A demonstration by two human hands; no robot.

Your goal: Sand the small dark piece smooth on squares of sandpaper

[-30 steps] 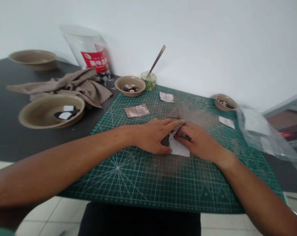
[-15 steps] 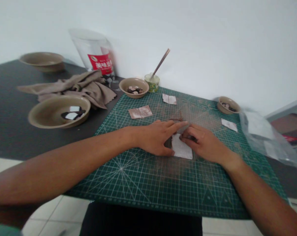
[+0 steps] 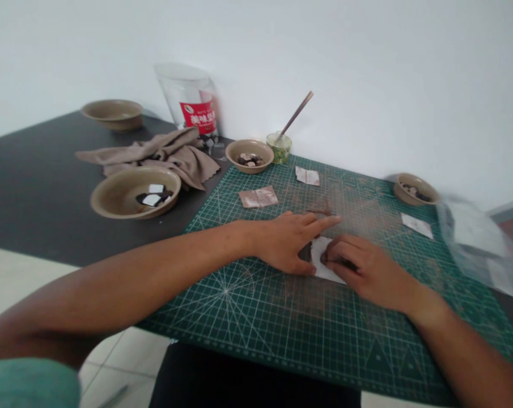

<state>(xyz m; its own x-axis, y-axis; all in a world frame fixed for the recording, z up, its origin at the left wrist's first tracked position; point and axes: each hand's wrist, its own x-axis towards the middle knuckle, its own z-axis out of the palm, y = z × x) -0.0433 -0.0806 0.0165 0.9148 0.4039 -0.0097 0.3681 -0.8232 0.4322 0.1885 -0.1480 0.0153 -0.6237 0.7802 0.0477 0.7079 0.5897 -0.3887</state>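
Note:
My left hand [image 3: 284, 241] lies across a green cutting mat [image 3: 256, 317], its fingers spread. Thumb and fingertips press at the left edge of a small white square sheet [image 3: 319, 248], which stays flat on the mat. A strip of something dark shows between thumb and forefinger, too shaded to name. Over the sheet, my right hand [image 3: 369, 269] is closed in a pinch, fingertips down against the white surface. A bit of something dark shows at these fingertips; its kind is hidden by the fingers.
Brown-stained squares [image 3: 258, 196] lie on the dusty mat. Small bowls with dark pieces [image 3: 250, 148] [image 3: 403, 198] stand behind. At left are a larger bowl [image 3: 107, 195], a crumpled cloth [image 3: 166, 147], and a clear jar [image 3: 171, 85]. A cup [image 3: 282, 153] holds a stick.
The camera view has swung left, so everything sits further right in the picture. My right hand has slid down the sheet, toward me, still pinching. The left hand keeps its spread hold.

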